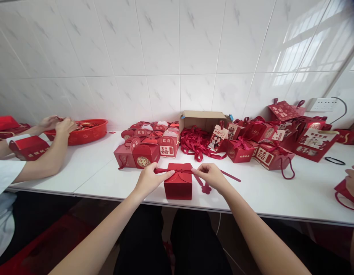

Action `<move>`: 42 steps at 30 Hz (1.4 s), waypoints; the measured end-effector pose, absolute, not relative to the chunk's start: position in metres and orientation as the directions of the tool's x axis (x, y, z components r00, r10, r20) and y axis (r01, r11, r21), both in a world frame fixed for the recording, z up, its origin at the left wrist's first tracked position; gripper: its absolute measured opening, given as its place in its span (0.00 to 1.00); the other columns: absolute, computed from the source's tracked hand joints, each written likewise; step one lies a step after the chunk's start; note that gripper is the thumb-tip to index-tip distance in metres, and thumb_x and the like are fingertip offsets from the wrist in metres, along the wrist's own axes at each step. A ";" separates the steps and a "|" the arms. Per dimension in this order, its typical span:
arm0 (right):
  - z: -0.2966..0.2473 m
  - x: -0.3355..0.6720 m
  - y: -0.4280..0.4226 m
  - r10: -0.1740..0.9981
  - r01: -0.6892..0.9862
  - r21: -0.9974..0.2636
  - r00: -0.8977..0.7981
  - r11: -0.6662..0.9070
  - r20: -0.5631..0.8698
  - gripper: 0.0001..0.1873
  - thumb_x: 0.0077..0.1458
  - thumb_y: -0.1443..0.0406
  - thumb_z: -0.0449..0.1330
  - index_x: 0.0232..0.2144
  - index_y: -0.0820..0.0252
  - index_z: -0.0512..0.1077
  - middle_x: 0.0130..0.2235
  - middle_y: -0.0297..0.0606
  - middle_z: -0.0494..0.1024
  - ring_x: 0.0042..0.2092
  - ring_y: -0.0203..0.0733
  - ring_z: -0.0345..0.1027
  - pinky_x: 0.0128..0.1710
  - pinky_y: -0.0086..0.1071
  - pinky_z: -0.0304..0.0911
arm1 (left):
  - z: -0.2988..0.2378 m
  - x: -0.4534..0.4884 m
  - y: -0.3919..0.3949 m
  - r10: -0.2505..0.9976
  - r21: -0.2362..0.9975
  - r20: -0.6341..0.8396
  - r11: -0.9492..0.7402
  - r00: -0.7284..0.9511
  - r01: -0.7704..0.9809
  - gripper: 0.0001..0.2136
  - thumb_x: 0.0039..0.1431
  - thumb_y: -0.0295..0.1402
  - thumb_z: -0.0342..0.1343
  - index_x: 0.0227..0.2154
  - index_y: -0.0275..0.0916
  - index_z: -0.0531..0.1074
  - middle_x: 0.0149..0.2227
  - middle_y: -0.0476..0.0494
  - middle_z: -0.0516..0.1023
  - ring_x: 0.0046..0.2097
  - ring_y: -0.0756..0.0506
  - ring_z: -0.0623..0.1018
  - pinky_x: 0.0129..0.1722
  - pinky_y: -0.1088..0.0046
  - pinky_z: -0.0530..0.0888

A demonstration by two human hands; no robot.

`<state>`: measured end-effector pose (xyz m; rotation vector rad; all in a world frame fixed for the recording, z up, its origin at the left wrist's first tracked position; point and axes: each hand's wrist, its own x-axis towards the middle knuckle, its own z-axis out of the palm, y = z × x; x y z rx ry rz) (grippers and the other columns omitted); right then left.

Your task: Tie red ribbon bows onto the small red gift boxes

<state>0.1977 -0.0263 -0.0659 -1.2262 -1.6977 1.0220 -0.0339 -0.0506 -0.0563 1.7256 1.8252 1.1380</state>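
Note:
A small red gift box (178, 190) stands upright near the table's front edge, directly before me. Dark red ribbon (179, 172) crosses its top, with a crossing or knot at the middle. My left hand (150, 178) pinches one side of the ribbon at the box's left top edge. On the other side, my right hand (209, 175) is closed on the ribbon just off the right top edge. A dark red tag with a flower-shaped end (206, 188) lies on the table beneath my right hand. Ribbon also trails out to the right beyond that hand.
Behind the box sit several red gift boxes (145, 152), a heap of red ribbons (196, 141) and a cardboard carton (205, 119). More tied boxes (241, 150) crowd the right. At left, a co-worker's hands (65, 125) reach over a red basin (92, 133). Another person's hand (353, 181) is at far right.

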 end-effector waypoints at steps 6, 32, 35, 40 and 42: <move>-0.066 0.203 -0.025 0.967 0.312 -0.937 -0.242 0.156 0.080 0.22 0.45 0.49 0.62 0.20 0.62 0.65 0.18 0.29 0.63 0.18 0.28 0.53 0.18 0.24 0.47 | -0.063 -0.033 -0.056 0.953 0.772 0.224 -0.045 -0.205 0.634 0.22 0.39 0.53 0.61 0.21 0.41 0.60 0.23 0.52 0.66 0.28 0.46 0.67 0.27 0.73 0.60; -0.041 0.193 -0.036 0.918 0.205 -0.932 -0.326 0.300 0.224 0.20 0.50 0.61 0.60 0.45 0.61 0.75 0.18 0.26 0.63 0.21 0.31 0.53 0.23 0.28 0.51 | -0.029 0.009 -0.046 0.717 0.417 0.693 -0.319 -0.071 0.851 0.08 0.48 0.34 0.57 0.31 0.41 0.65 0.36 0.48 0.74 0.41 0.42 0.72 0.45 0.62 0.62; -0.051 0.171 -0.030 0.883 0.185 -0.897 -0.337 0.402 0.326 0.20 0.51 0.62 0.58 0.47 0.60 0.74 0.19 0.26 0.64 0.22 0.32 0.54 0.25 0.28 0.53 | -0.025 0.011 -0.048 0.740 0.499 0.669 -0.375 -0.073 0.782 0.06 0.47 0.33 0.55 0.29 0.41 0.65 0.35 0.47 0.73 0.42 0.42 0.72 0.46 0.63 0.64; -0.068 0.145 -0.025 0.881 0.112 -0.879 -0.168 0.463 0.443 0.10 0.52 0.62 0.55 0.31 0.61 0.75 0.31 0.37 0.75 0.29 0.36 0.64 0.31 0.31 0.60 | -0.021 -0.001 -0.047 0.920 0.839 0.393 -0.353 -0.012 0.415 0.07 0.44 0.33 0.53 0.30 0.40 0.67 0.34 0.48 0.71 0.41 0.44 0.71 0.42 0.68 0.67; -0.071 0.143 -0.026 0.875 0.125 -0.869 -0.138 0.479 0.463 0.09 0.52 0.62 0.55 0.30 0.60 0.73 0.34 0.38 0.75 0.30 0.37 0.65 0.31 0.31 0.61 | -0.026 -0.011 -0.043 0.955 0.917 0.288 -0.254 -0.070 0.308 0.09 0.43 0.35 0.54 0.30 0.40 0.67 0.34 0.49 0.71 0.40 0.45 0.71 0.40 0.70 0.67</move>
